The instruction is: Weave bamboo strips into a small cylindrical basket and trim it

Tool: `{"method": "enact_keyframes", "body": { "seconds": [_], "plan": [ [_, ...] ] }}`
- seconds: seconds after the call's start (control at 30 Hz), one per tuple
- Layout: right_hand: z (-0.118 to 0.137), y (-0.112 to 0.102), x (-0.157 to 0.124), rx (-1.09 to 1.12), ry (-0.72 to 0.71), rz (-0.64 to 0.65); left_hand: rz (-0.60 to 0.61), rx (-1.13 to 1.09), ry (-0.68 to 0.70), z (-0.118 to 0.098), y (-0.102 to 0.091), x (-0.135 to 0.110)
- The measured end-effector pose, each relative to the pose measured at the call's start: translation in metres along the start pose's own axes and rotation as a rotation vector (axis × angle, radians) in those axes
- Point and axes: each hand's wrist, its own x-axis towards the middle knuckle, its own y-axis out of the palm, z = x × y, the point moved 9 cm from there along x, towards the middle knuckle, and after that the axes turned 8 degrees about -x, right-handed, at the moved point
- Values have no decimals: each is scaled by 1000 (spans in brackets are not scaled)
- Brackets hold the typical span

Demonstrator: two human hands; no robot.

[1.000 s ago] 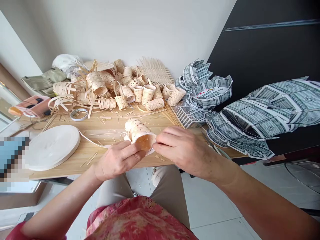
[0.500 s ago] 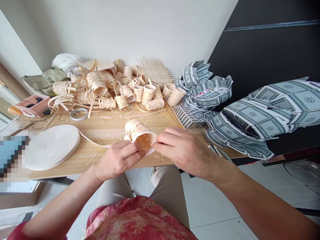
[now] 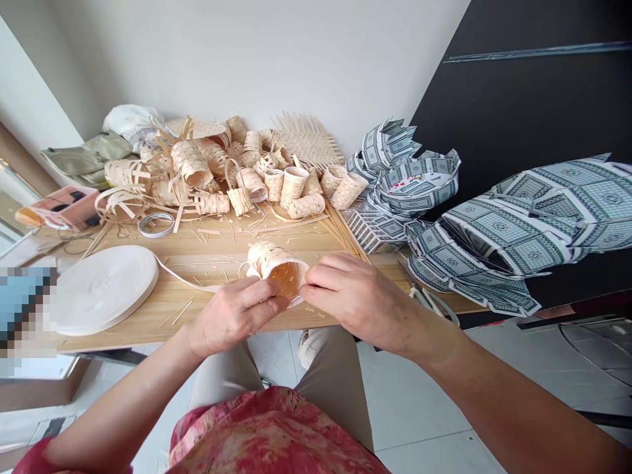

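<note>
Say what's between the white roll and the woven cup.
Head view: white strip, pale slivers on the tabletop and, near the cup, the left hand.

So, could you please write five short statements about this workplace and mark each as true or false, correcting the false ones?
1. The left hand and the right hand are both at the rim of one woven basket. True.
2. The open end of this basket faces away from the person. False: it faces toward the person.
3. A white strip runs from the flat white roll toward the left hand. True.
4. The right hand is holding the scissors. False: they lie on the table, beside the right forearm.
5. The tape ring lies farther from the person than the flat white roll. True.
</note>
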Motion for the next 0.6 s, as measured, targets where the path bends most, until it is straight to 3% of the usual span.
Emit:
{"method": "enact_keyframes", "body": {
  "seconds": [0.33, 0.6],
  "plan": [
    [-36, 25, -5, 516, 57, 127, 229, -867, -340, 37, 35, 15],
    [-47, 31, -14, 676, 66, 217, 339, -1033, -347, 35, 52, 25]
  ]
}}
